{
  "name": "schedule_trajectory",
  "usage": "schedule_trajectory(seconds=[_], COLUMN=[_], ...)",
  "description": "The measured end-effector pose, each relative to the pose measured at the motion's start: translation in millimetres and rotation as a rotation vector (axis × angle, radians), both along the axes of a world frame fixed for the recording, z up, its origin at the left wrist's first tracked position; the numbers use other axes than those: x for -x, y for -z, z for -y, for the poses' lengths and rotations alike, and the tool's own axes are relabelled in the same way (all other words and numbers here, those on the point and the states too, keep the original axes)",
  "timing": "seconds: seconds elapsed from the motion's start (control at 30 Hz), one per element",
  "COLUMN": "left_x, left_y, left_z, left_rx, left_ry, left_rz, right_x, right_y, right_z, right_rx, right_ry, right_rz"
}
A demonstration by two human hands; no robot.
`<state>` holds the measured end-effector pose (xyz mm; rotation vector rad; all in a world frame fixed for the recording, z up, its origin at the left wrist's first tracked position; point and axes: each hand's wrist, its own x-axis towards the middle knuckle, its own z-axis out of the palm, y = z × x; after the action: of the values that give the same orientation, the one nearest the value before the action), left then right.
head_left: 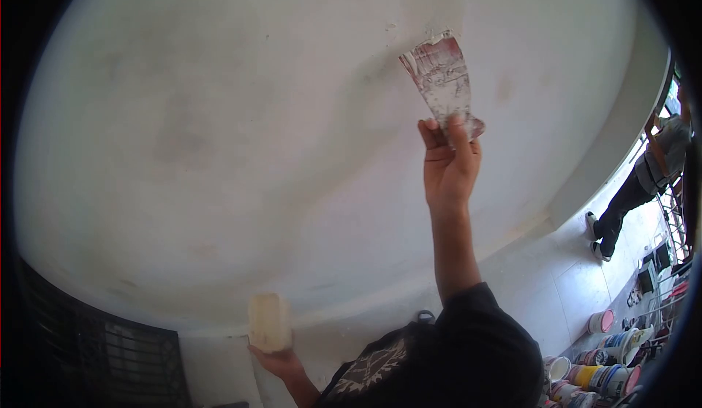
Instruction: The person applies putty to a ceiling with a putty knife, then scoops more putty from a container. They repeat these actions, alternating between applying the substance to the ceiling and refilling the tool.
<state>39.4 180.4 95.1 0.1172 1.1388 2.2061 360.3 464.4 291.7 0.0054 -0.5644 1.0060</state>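
Note:
My right hand (452, 161) is raised at the upper right, its thumb and fingers closed round the narrow end of a flat putty scraper (442, 72). Whitish paste covers much of the reddish blade, and its wide edge is at the pale plastered surface (219, 115). Low in the view, my left hand (281, 363) holds a cream-coloured block-like container (269, 323) from below. What is inside the container cannot be seen.
Several paint buckets (585, 379) crowd the lower right, with a pink-lidded one (602, 321) beside them. Another person (643, 181) in dark trousers is at the right edge, near metal framework. A dark barred window (124, 357) lies at the lower left.

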Motion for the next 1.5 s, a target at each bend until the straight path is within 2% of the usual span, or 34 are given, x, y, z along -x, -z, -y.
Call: schedule_trajectory(seconds=[0.23,0.47,0.9,1.5], left_x=[-8.8,3.6,11.8,15.0], left_y=[-7.0,6.3,13.6,31.9], left_z=[-0.7,11.5,16.8,5.2], left_rx=[0.008,0.006,-0.054,-0.037], left_ry=[-0.002,-0.033,-0.032,-0.055], left_rz=[0.015,0.008,-0.02,-0.017], right_x=[19.3,30.8,31.9,37.2], right_y=[-3.1,-6.7,-25.2,-6.4], right_z=[-2.8,-8.5,-15.3,-28.5], right_rx=[0.039,0.033,-0.013,-0.025], right_ry=[0.065,0.163,0.168,0.205], right_rz=[0.002,0.007,-0.012,0.024])
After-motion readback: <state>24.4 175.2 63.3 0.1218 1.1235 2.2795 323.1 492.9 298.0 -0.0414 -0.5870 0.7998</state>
